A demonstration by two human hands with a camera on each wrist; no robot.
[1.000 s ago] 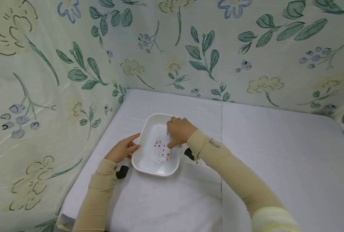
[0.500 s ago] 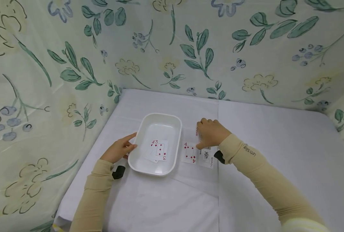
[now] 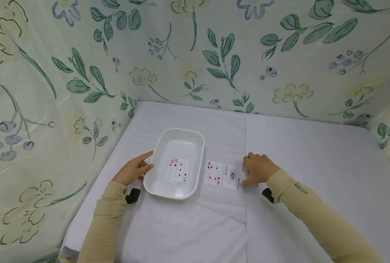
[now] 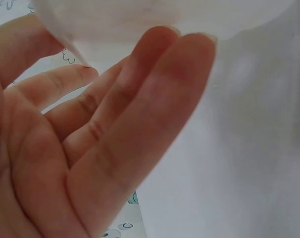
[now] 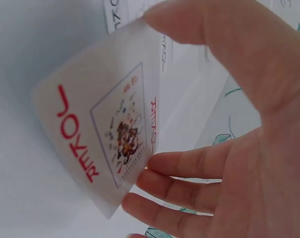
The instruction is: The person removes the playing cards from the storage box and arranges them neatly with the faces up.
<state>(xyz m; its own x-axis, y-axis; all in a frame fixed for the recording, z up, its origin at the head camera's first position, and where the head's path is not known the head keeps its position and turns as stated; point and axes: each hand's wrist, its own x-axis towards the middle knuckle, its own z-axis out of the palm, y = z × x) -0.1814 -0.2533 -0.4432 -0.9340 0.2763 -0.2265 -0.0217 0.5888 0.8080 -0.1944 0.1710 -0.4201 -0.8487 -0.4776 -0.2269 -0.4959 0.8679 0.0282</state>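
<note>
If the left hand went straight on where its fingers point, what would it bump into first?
The white rectangular tray. The left hand looks right up against its outer wall, so it would probably push that straight away, though exact contact is hard to tell.

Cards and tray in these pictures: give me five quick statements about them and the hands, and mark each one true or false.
1. The right hand holds a red-lettered joker. True.
2. The left hand is touching nothing. False: it touches the white tray.
3. The three of diamonds lies face up in the white tray. True.
4. The four of diamonds lies in the white tray too. False: it lies on the white cloth, outside.
5. A black-lettered joker lies between the four of diamonds and the right hand. True.
</note>
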